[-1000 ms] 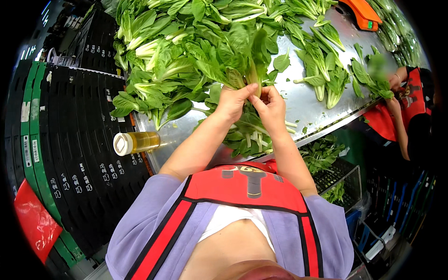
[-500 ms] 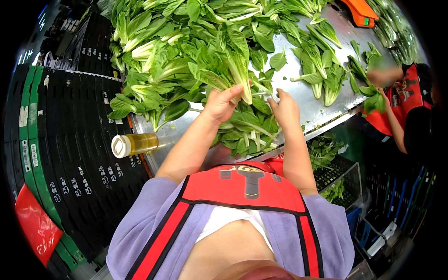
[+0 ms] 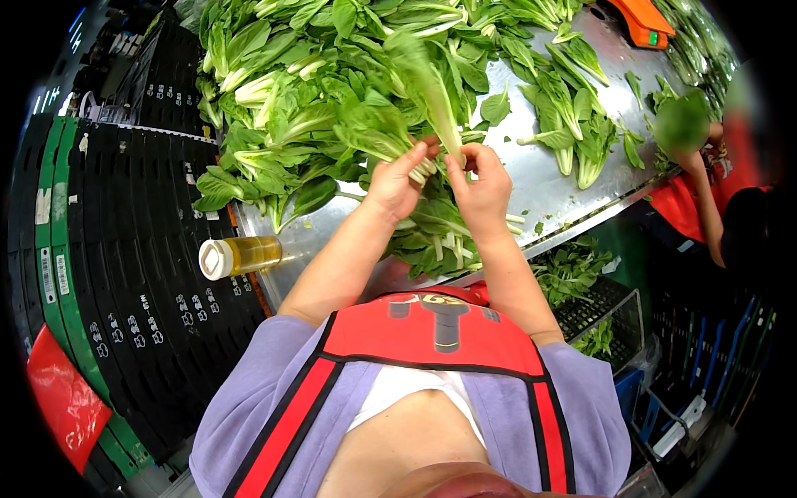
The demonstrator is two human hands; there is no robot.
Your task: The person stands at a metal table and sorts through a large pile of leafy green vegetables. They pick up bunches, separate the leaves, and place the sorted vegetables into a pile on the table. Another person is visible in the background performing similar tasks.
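Note:
Over the metal table (image 3: 541, 199) my two hands work close together. My left hand (image 3: 394, 184) is closed around the pale base of a head of leafy greens (image 3: 375, 133). My right hand (image 3: 483, 187) pinches the stem end of a long green leaf (image 3: 433, 91), which is smeared by motion and points away from me. Below and between my hands lies a small heap of loose leaves and cut stalks (image 3: 432, 241). A large pile of leafy greens (image 3: 290, 91) covers the far left of the table.
Several separate greens (image 3: 564, 124) lie at the right. A jar of yellow liquid (image 3: 241, 257) lies at the table's left edge, beside stacked black crates (image 3: 141, 249). An orange tool (image 3: 639, 23) rests far right. A co-worker's arm (image 3: 704, 203) is at the right; a black basket (image 3: 594, 319) stands below.
My right hand has moved left and up from the loose leaves and now grips a leaf beside my left hand. The co-worker at the right has shifted.

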